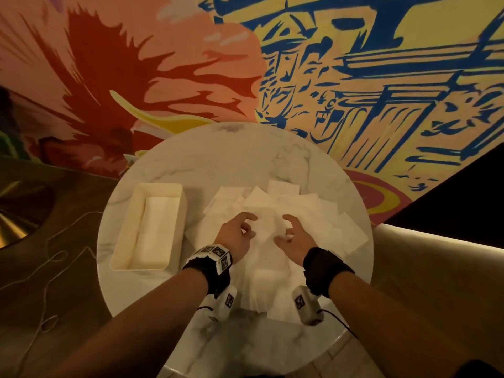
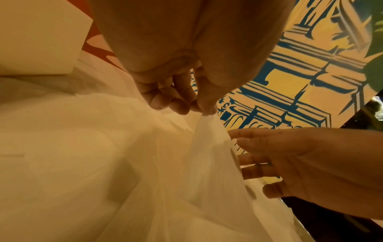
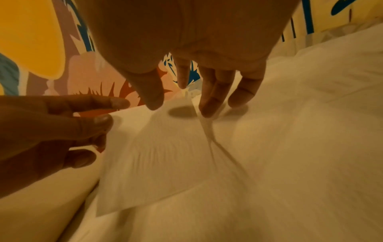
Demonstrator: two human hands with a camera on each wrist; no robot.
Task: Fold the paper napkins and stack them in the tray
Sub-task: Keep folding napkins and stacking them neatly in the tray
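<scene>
Left hand [image 2: 165, 91] fingers [image 2: 204, 104] pinch the top napkin [image 2: 207, 147] by its raised corner; right hand [image 3: 186, 49] fingers spread, relaxed, tips resting on the sheet. Napkin judged near-weightless, limp, tear-prone: lift by corners. It lies on the loose napkin pile [image 1: 313, 211] mid-bench [image 1: 218, 148], the cream tray [image 1: 124, 236] to its left holding folded ones.

— What's the table [image 1: 191, 159] made of?
— Polished white marble with grey veins, glossy. The napkins [image 1: 313, 211] are thin matt paper, faintly ribbed.
— And the tray [image 1: 161, 188]?
— Smooth cream plastic, by its look.
</scene>
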